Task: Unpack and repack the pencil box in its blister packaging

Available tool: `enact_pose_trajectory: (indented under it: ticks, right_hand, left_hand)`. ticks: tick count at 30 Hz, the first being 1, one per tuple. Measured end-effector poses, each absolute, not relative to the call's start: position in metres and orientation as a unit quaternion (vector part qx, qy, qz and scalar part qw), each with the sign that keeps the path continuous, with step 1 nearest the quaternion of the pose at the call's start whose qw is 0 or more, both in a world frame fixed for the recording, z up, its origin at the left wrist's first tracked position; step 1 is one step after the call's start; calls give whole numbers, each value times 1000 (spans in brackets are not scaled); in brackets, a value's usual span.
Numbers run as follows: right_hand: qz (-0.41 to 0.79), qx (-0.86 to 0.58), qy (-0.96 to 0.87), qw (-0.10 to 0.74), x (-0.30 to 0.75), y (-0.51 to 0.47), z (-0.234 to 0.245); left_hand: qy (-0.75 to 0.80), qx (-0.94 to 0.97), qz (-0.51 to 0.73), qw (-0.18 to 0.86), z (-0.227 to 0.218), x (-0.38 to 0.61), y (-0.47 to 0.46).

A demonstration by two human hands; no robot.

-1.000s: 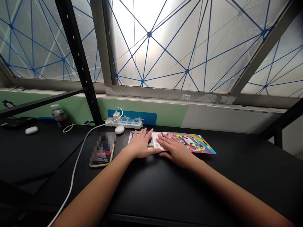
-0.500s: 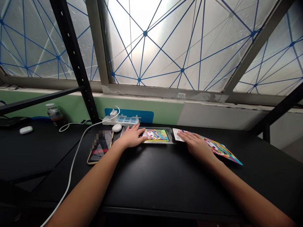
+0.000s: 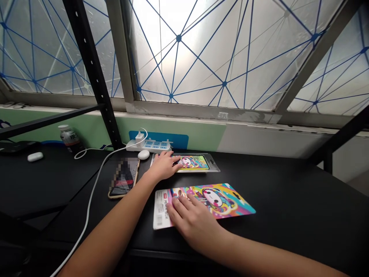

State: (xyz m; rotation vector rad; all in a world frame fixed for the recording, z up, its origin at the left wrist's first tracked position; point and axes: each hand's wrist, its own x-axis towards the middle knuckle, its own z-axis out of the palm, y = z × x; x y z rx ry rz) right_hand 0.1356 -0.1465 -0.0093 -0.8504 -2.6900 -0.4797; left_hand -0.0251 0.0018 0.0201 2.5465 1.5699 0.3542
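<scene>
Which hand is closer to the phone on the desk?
Left. The left hand rests on the clear tray just right of the phone; the right hand lies flat on the colourful card, farther right and nearer the front edge of the desk.

We are looking across a black worktop (image 3: 288,192) that is running along under the window. Near its front edge a colourful printed card (image 3: 219,200) is lying flat, its white barcode end pointing left. Behind it and apart from it, a clear plastic tray (image 3: 213,167) with a similar bright picture inside is also lying flat. Left of the tray a phone (image 3: 123,179) is lying face up. A small white oval case (image 3: 143,154) is sitting just in front of a white power strip (image 3: 152,145) at the back edge. A white cable (image 3: 89,204) is trailing from the strip's charger past the phone and over the front edge. On the adjoining surface to the left a bottle (image 3: 69,139) is standing and another white case (image 3: 35,156) is lying.
</scene>
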Motion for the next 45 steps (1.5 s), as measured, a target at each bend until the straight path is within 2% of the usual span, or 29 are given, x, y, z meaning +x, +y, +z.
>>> enact_pose_trajectory:
  ticks: [6,13,24,45]
  right_hand:
    - [-25,-374,-914,157,112,-86,-13]
    - [46,-346,-919,183,123,-75,-6]
    - [-21,-304,-934,188,131,-57,-11]
    - [-68,-335,-926,158,118,-50,-12]
  left_hand:
    - [517,847,120,35,17,-20,1]
    - [512,849,122,37,14,-19,4]
    - [500,856,107,73,14,-28,11]
    - [508,849,127,75,11,-25,13]
